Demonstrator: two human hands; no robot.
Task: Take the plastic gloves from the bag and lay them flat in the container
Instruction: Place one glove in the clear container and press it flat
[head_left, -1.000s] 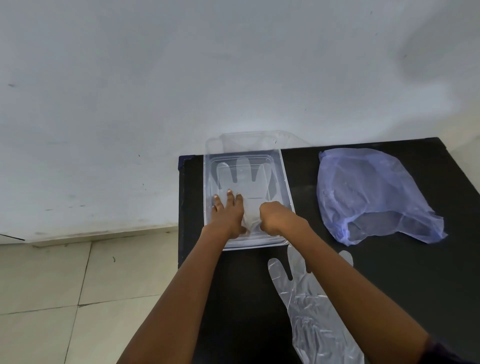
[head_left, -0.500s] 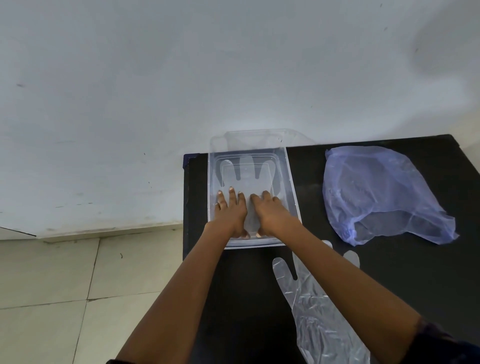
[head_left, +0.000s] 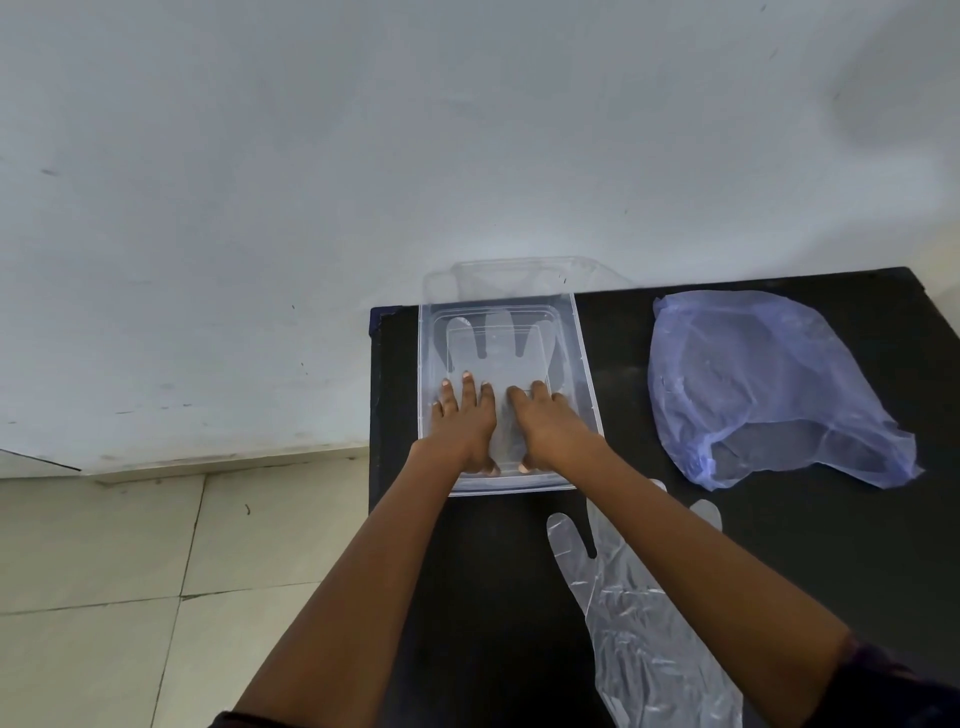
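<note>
Clear container (head_left: 586, 395): both hands, left (head_left: 464, 427) and right (head_left: 551, 429), spread flat on glove (head_left: 498, 358); sweep palms outward toward container walls to flatten creases.

A clear plastic glove (head_left: 496, 348) lies flat in the transparent rectangular container (head_left: 586, 384), fingers toward the wall. A second glove (head_left: 628, 618) — crinkled — lies nearer on the table; the bluish bag (head_left: 769, 384) lies slack, mouth open.

Container (head_left: 584, 364) interior: near half is covered by both hands (head_left: 465, 423); bare tabletop (head_left: 613, 384) is left between container and bag (head_left: 769, 379).
</note>
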